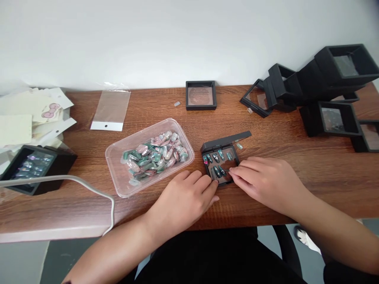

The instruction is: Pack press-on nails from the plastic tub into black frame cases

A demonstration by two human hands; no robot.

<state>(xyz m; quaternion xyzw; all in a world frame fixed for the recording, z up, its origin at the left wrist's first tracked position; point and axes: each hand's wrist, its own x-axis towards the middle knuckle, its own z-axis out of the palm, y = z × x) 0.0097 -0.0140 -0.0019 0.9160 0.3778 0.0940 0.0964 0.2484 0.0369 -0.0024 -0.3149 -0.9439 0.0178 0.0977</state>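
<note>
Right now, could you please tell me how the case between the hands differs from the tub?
The case is black and smaller; the tub, clear and larger. The case has a raised lid; the tub shows none. The case holds nails in rows; the tub, a loose heap. Both stand open.

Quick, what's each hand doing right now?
Left hand: fingers at the open black case's near-left corner; grip can't be told.
Right hand: closed, fingertips together beside the false nails; anything held can't be told.
</note>
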